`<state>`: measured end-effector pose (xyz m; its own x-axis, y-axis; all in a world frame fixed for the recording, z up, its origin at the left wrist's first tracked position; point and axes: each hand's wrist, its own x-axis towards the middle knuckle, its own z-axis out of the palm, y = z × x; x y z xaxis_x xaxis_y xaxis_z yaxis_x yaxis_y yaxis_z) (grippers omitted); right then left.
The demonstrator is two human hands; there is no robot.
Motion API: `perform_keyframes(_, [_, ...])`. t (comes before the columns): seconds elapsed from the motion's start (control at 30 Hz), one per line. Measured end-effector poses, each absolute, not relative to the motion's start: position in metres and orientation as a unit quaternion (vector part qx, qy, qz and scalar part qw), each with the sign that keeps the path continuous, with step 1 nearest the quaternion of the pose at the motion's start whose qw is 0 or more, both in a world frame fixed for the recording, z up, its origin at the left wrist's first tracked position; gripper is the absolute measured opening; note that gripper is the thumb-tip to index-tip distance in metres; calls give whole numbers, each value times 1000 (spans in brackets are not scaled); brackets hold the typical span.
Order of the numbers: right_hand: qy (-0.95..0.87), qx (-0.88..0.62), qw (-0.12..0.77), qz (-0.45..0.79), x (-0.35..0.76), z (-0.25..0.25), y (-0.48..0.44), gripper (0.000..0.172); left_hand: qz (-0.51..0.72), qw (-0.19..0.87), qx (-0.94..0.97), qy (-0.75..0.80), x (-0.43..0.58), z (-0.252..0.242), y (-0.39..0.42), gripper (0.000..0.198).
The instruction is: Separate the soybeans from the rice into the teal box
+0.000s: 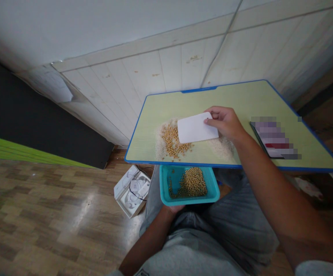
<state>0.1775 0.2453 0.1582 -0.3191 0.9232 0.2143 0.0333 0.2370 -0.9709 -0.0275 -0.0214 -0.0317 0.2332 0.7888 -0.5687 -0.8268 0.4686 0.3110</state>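
My right hand (222, 120) is closed on a flat white scraper (196, 128) with rounded corners, thumb on top. The scraper is tilted over the small table (238, 99), its left edge beside a loose patch of soybeans (170, 140). Pale, rice-like grains (159, 143) lie around the soybeans, and another patch of pale grains (222, 147) sits below my right wrist. My left hand (176, 208) holds a teal plastic tray (164, 191) from beneath, just under the table's near edge; its fingers are mostly hidden. A heap of soybeans (195, 182) fills the tray's middle and right.
A phone or tablet (272, 140), its screen blurred out, lies on the table's right side. On the wooden floor (54, 214) at left stands an open white box (133, 191) with cables. A panelled wall (169, 65) rises behind the table; my legs are below it.
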Motion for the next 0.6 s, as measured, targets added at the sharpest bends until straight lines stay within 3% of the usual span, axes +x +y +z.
perform_keyframes(0.6, [-654,-344,429,518,179,158,244,31,505,816,-4,283,-36,-63,-28,76])
